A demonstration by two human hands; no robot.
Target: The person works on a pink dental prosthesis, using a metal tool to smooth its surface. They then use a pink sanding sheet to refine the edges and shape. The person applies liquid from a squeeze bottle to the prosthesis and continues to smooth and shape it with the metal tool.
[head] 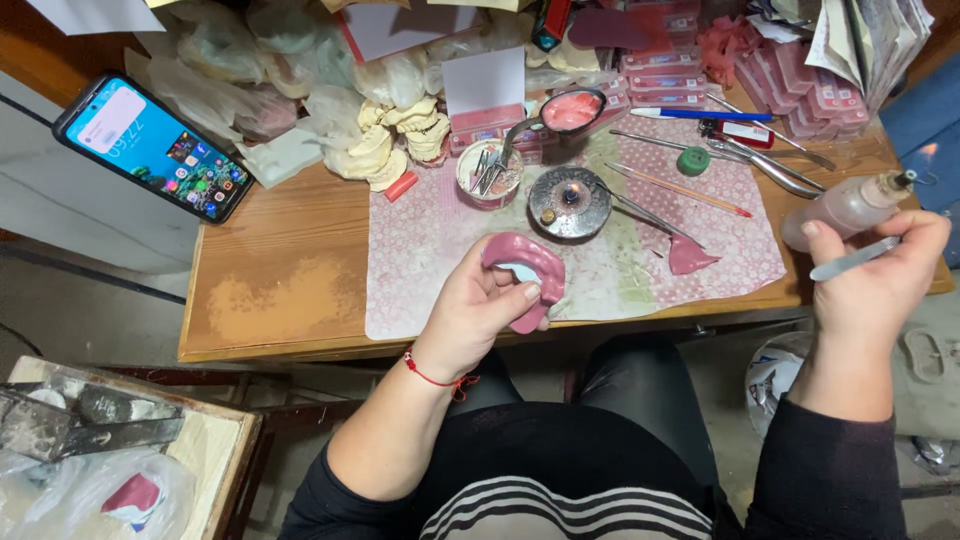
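My left hand [478, 308] grips a pink wax denture base [528, 262] just above the near edge of the wooden table [290, 290]. A red thread bracelet circles that wrist. My right hand [872, 280] is off the table's right end and holds a thin metal spatula [850, 262] between thumb and fingers, its blade pointing left. A small spirit lamp bottle [850, 205] with a tiny flame at its tip stands right by this hand.
A patterned pink mat [420, 250] covers the table's middle, bearing a round metal dish [568, 200], a cup of tools [490, 172], a pink wax scrap [690, 255] and several hand instruments. Plaster casts [395, 140], pink wax boxes [665, 60] and a lit smartphone [152, 146] lie around.
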